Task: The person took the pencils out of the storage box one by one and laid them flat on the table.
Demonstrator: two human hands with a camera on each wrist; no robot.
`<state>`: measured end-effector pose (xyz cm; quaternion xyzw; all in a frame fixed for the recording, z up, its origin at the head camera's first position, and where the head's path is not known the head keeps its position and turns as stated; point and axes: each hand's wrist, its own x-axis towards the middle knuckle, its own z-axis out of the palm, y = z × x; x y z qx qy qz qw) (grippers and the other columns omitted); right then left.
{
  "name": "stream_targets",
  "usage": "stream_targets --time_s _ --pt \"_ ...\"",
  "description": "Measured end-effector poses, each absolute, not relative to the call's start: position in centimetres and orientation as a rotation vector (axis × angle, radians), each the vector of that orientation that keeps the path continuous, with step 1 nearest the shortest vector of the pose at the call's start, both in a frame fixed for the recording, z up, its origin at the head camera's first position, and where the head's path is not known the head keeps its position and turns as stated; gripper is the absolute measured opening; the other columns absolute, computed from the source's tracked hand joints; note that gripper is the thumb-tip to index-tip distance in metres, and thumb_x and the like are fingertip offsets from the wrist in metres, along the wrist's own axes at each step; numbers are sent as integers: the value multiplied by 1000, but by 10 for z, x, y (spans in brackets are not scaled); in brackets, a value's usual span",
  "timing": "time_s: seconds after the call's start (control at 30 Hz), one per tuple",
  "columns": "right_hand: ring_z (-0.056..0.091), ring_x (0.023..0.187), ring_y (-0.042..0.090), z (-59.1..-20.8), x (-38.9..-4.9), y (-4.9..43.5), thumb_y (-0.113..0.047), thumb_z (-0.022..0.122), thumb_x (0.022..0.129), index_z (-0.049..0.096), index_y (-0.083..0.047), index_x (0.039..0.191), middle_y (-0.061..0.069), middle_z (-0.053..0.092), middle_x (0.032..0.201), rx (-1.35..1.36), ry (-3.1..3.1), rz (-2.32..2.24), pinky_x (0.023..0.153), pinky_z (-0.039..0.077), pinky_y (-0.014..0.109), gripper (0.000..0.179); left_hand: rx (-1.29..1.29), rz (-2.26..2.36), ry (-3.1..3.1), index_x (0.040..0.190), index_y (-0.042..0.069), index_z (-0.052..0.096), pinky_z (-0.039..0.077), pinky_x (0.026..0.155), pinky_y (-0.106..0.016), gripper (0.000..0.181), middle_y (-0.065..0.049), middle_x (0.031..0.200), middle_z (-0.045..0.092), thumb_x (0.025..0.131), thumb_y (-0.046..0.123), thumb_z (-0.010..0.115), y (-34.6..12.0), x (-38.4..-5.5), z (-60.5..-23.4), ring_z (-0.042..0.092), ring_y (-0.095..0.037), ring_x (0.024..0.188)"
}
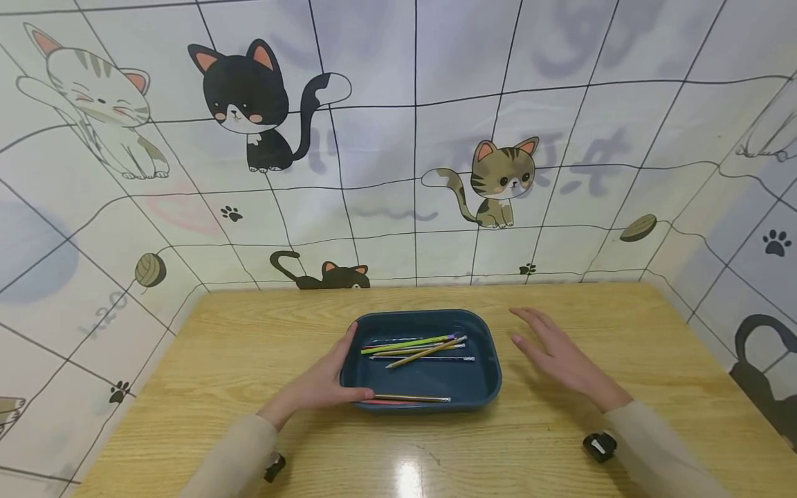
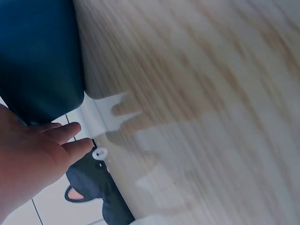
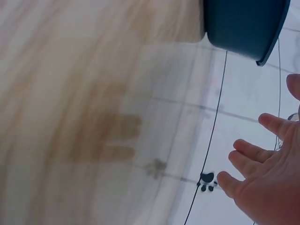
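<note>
A dark blue rectangular tray (image 1: 423,408) stands on the wooden table with several pencils (image 1: 417,351) lying crossed near its middle. Another pencil (image 1: 411,398) lies along the near wall above a reddish one. My left hand (image 1: 324,380) is at the tray's left end, its index finger along the far left corner and its thumb over the near left rim. In the left wrist view its fingers (image 2: 70,143) are straight beside the tray's wall. My right hand (image 1: 560,356) hovers to the right of the tray, apart from it, fingers spread and holding nothing.
The wooden table (image 1: 261,325) meets a cloth backdrop (image 1: 386,152) printed with cartoon cats behind and at both sides. A black device (image 1: 600,447) is at the right wrist, and another (image 1: 275,467) at the left.
</note>
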<state>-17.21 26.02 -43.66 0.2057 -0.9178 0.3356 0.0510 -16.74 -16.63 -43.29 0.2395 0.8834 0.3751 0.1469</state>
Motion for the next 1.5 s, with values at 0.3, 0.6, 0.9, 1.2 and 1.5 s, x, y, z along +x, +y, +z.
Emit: stream_targets --time_s 0.3,0.6,0.9,1.2,1.5 --pt "42 127 36 -429 -176 232 -22 52 102 41 -3 143 17 46 140 735 -2704 1126 99 34 57 47 719 1128 2525 155 9 -7 18 111 -50 123 -18 159 4 76 42 82 -189 -171 -435 11 -32 143" --pt "53 117 27 -422 -180 206 -22 56 100 45 -3 141 11 54 133 806 -2652 1180 95 41 50 46 684 1131 2516 155 10 -9 20 109 -55 122 -22 158 4 77 39 82 -213 -174 -434 15 -39 142" --pt "57 111 22 -413 -186 183 -10 60 96 54 -3 131 7 60 126 985 -2509 1215 89 47 47 37 647 1126 2533 154 9 -9 21 107 -58 122 -26 157 4 77 33 83 -233 -173 -433 15 -44 140" --pt "60 106 21 -410 -191 156 0 61 92 58 0 125 12 63 118 1160 -2487 1260 85 50 41 33 633 1123 2528 154 14 -13 21 106 -60 123 -26 157 0 78 31 82 -246 -173 -430 14 -46 140" --pt "61 101 24 -406 -198 131 -1 59 94 57 -2 127 5 63 117 1311 -2517 1292 85 49 37 33 624 1171 2521 154 14 -13 18 106 -61 123 -25 157 -3 78 30 82 -255 -174 -433 11 -46 140"
